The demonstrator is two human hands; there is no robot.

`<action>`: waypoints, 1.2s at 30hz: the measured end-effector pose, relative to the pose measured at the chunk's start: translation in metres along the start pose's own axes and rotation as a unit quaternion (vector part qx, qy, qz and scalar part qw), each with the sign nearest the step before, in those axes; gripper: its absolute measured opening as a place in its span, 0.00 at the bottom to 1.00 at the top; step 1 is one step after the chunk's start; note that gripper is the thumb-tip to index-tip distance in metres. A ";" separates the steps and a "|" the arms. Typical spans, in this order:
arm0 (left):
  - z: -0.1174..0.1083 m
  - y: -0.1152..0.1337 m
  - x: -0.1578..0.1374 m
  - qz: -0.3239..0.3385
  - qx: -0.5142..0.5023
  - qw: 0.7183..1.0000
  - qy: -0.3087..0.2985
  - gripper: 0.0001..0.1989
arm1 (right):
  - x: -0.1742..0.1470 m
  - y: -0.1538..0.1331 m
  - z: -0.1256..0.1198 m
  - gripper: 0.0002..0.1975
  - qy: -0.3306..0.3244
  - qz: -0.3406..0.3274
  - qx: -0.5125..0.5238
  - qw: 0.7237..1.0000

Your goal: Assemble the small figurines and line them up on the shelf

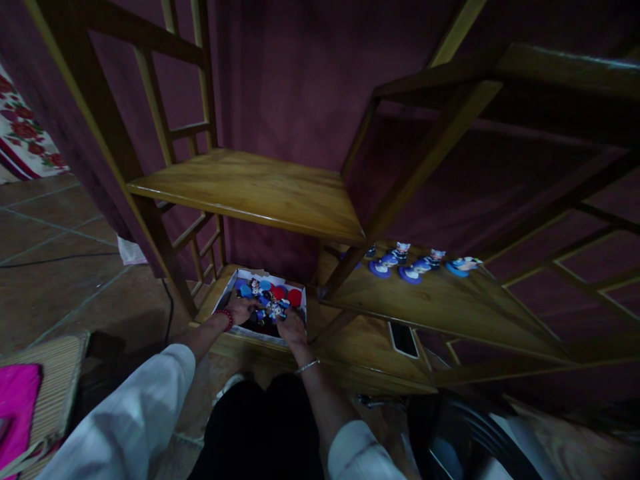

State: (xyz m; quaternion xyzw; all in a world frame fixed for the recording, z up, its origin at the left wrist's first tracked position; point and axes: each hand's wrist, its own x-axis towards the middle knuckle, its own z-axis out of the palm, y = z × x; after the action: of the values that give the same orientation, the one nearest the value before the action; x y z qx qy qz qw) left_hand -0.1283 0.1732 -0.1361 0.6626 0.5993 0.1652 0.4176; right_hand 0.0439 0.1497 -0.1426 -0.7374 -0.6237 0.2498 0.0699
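Left hand (243, 309) and right hand (292, 327) are inside the shallow cardboard box (262, 335) on the bottom shelf (357, 343), fingers among toy figurines (276, 309); whether either pinches one cannot be determined.

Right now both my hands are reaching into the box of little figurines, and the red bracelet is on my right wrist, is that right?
Not quite: the head view shows the red bracelet on your left wrist, not the right. Your left hand and right hand do both reach into the box of figurines.
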 end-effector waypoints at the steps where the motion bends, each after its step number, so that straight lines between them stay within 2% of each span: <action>1: 0.002 0.001 0.002 0.004 0.026 1.000 0.002 0.14 | 0.000 0.000 0.000 0.16 0.000 0.000 -0.001 1.000; 6: 0.012 0.010 0.012 0.023 0.134 0.991 -0.009 0.17 | -0.002 0.001 0.000 0.15 0.002 -0.020 0.007 1.000; 12: 0.021 0.022 0.018 -0.009 0.185 0.983 -0.009 0.18 | -0.006 0.000 -0.003 0.15 -0.014 -0.023 0.018 0.999; 20: 0.027 0.029 0.027 -0.046 0.198 0.979 0.010 0.21 | -0.009 -0.001 -0.007 0.14 -0.012 -0.029 0.024 0.999; 27: 0.027 0.026 0.027 -0.048 0.226 0.973 0.009 0.20 | -0.010 -0.003 -0.009 0.15 -0.013 -0.033 0.025 0.999; 36: 0.021 0.010 0.024 -0.042 0.149 0.988 0.001 0.15 | -0.010 -0.002 -0.006 0.15 -0.003 -0.047 0.023 0.999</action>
State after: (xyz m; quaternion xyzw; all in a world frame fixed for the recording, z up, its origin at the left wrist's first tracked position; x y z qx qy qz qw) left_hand -0.1007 0.1884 -0.1478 0.6914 0.6449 0.0568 0.3208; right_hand 0.0434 0.1420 -0.1339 -0.7046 -0.6519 0.2632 0.0965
